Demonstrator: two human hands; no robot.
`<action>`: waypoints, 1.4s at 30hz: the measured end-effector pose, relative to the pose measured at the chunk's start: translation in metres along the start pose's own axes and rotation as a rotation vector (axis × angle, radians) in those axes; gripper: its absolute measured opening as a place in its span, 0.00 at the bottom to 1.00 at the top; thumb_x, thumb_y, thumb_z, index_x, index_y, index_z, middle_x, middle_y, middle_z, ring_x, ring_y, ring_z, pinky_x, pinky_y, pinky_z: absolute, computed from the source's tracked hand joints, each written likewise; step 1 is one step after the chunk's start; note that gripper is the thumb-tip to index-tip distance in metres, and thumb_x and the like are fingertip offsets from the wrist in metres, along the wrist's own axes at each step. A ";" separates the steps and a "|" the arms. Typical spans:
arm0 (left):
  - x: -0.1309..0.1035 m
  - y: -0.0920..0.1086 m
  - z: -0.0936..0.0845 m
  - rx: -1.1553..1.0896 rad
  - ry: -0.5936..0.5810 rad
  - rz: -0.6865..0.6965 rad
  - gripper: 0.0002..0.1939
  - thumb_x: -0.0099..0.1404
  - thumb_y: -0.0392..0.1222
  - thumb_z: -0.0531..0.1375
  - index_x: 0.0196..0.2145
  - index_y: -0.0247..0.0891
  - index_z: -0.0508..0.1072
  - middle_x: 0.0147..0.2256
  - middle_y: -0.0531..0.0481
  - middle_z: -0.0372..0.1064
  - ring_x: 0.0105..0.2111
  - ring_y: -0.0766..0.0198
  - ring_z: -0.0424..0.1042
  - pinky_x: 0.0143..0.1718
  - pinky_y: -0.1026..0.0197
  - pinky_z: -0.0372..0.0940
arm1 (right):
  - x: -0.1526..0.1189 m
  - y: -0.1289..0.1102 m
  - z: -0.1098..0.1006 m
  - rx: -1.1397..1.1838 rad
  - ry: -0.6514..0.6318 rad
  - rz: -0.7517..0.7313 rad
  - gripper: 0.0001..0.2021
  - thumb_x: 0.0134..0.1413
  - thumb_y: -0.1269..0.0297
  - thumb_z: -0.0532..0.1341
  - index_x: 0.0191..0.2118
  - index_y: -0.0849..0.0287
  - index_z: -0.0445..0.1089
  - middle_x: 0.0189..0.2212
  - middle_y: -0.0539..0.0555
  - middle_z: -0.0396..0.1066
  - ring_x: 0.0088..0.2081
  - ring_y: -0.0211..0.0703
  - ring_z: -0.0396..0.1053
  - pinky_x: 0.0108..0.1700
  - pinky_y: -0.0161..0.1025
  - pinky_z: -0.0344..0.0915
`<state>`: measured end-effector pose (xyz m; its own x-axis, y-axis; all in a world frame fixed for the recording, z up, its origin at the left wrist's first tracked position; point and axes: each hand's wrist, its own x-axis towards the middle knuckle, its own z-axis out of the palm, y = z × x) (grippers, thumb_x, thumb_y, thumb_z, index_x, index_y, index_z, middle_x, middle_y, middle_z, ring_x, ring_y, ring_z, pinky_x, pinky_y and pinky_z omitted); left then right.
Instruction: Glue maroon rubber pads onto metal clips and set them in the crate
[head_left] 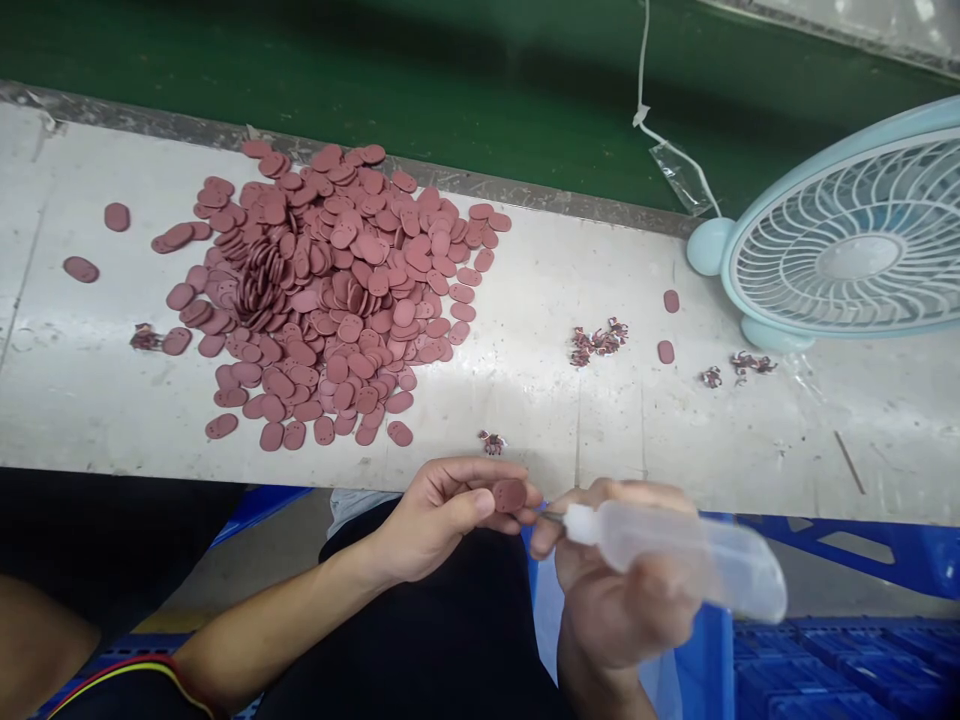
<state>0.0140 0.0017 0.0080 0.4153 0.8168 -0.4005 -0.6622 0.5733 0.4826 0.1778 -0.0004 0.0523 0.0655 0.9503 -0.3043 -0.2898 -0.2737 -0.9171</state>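
Note:
Pinched between the thumb and fingers of my left hand (450, 505) is a dull-red oval disc (510, 495), just off the table's front edge. My right hand (622, 590) wraps round a translucent squeeze bottle (675, 550) with a white collar and a thin nozzle. The nozzle points left at the fingers of my left hand, close to the disc; whether it touches is hard to make out. A tiny horse-shaped figure (493, 442) lies on the table just beyond my left hand. Farther back to the left spreads a big heap of similar red discs (352, 290).
A light-blue fan (855, 250) stands at the right, its cord running back. Small clusters of figures (598, 342) lie mid-table and near the fan, with loose discs (666, 351) around. A green surface (450, 80) runs behind the white table (540, 300). Blue crates (840, 660) sit below.

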 end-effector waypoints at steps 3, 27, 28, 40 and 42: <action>0.000 0.005 -0.002 -0.034 0.006 -0.006 0.15 0.65 0.43 0.68 0.48 0.40 0.82 0.44 0.43 0.83 0.41 0.59 0.82 0.39 0.64 0.76 | 0.031 0.000 -0.016 0.405 -0.004 0.055 0.15 0.61 0.46 0.59 0.42 0.52 0.71 0.21 0.44 0.58 0.18 0.36 0.61 0.13 0.32 0.58; -0.012 0.030 -0.038 0.009 0.244 0.106 0.13 0.66 0.36 0.66 0.49 0.40 0.81 0.48 0.42 0.81 0.42 0.61 0.81 0.39 0.68 0.74 | 0.061 0.044 -0.009 -1.353 -0.481 -0.319 0.10 0.68 0.70 0.55 0.48 0.58 0.72 0.44 0.59 0.71 0.43 0.51 0.72 0.46 0.50 0.73; -0.012 0.029 -0.038 0.013 0.242 0.104 0.13 0.66 0.36 0.66 0.49 0.40 0.81 0.48 0.42 0.81 0.42 0.61 0.81 0.39 0.68 0.74 | 0.060 0.041 -0.011 -1.299 -0.474 -0.299 0.09 0.67 0.71 0.56 0.46 0.57 0.72 0.43 0.58 0.71 0.41 0.49 0.73 0.44 0.49 0.74; -0.011 0.015 -0.028 0.272 0.059 0.158 0.16 0.65 0.34 0.67 0.50 0.43 0.81 0.46 0.46 0.82 0.46 0.59 0.80 0.47 0.63 0.74 | 0.019 0.010 0.007 -0.159 -0.266 0.147 0.07 0.60 0.66 0.69 0.43 0.48 0.80 0.32 0.47 0.81 0.30 0.35 0.77 0.33 0.30 0.76; -0.009 0.015 -0.026 0.278 0.043 0.163 0.16 0.65 0.32 0.67 0.49 0.42 0.81 0.45 0.46 0.82 0.45 0.60 0.81 0.45 0.64 0.75 | 0.020 0.009 0.008 -0.163 -0.255 0.142 0.07 0.61 0.66 0.68 0.43 0.48 0.80 0.34 0.48 0.81 0.31 0.34 0.77 0.34 0.30 0.76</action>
<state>-0.0164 0.0013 -0.0014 0.2876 0.8991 -0.3299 -0.5196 0.4359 0.7349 0.1687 0.0171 0.0399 -0.2117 0.9018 -0.3768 -0.1209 -0.4067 -0.9055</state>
